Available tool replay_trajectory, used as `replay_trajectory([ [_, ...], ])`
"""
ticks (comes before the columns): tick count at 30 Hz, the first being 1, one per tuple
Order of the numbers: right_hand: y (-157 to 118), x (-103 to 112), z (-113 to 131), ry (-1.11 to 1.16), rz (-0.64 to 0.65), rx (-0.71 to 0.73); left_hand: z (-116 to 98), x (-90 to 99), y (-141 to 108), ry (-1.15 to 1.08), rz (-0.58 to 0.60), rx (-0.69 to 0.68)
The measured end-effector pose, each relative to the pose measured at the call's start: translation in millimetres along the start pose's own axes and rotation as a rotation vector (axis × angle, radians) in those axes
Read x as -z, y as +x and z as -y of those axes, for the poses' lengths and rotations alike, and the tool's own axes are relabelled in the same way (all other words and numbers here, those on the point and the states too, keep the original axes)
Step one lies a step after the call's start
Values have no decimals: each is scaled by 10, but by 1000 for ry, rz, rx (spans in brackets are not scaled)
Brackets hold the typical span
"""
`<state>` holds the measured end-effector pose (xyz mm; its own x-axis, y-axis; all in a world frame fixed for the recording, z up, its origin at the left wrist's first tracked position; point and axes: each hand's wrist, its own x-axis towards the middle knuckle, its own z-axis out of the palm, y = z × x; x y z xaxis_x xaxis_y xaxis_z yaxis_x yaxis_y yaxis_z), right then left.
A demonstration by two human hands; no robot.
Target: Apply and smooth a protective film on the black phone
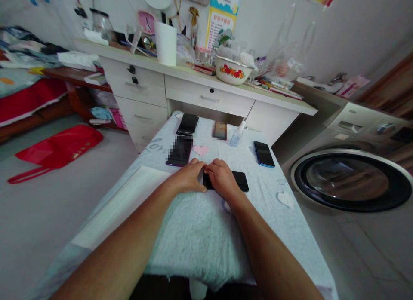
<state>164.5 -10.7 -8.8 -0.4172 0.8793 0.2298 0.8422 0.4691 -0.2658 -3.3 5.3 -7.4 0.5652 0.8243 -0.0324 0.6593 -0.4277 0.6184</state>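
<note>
A black phone (241, 181) lies flat, screen up, on the cloth-covered table. Its left end sits between the thumb and fingers of my left hand (189, 176), which steadies that edge. My right hand (221, 176) is closed over the phone's left half, fingertips bent down against the screen near my left fingers. Whatever those fingertips pinch, if anything, is hidden. Just beyond my left hand are a dark phone with a purple edge (180, 151) and another black phone (187, 124). A clear spray bottle (237, 136) stands farther back, beside a small brown flat item (220, 130).
A blue-edged phone (264, 154) lies near the table's right side. A long white strip (122, 205) runs along the left. Behind stands a white desk (206, 91) with a floral bowl (232, 71); a washing machine (351, 179) is at right, a red bag (64, 145) on the floor.
</note>
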Motion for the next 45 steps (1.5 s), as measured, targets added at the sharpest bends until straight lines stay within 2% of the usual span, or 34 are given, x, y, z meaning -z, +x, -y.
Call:
replay_trajectory([
  [7, -71, 63, 45, 100, 51, 50, 40, 7, -4, -18, 25, -7],
  [18, -152, 150, 109, 175, 120, 101, -33, 63, -23, -55, 45, 34],
  [23, -177, 153, 83, 202, 120, 120, -56, 82, -37, -48, 68, 42],
  [34, -204, 188, 82, 209, 125, 105, -12, -17, -14, -16, 1, 8],
  [45, -192, 180, 73, 166, 103, 68, -38, 4, -26, -3, 2, -7],
])
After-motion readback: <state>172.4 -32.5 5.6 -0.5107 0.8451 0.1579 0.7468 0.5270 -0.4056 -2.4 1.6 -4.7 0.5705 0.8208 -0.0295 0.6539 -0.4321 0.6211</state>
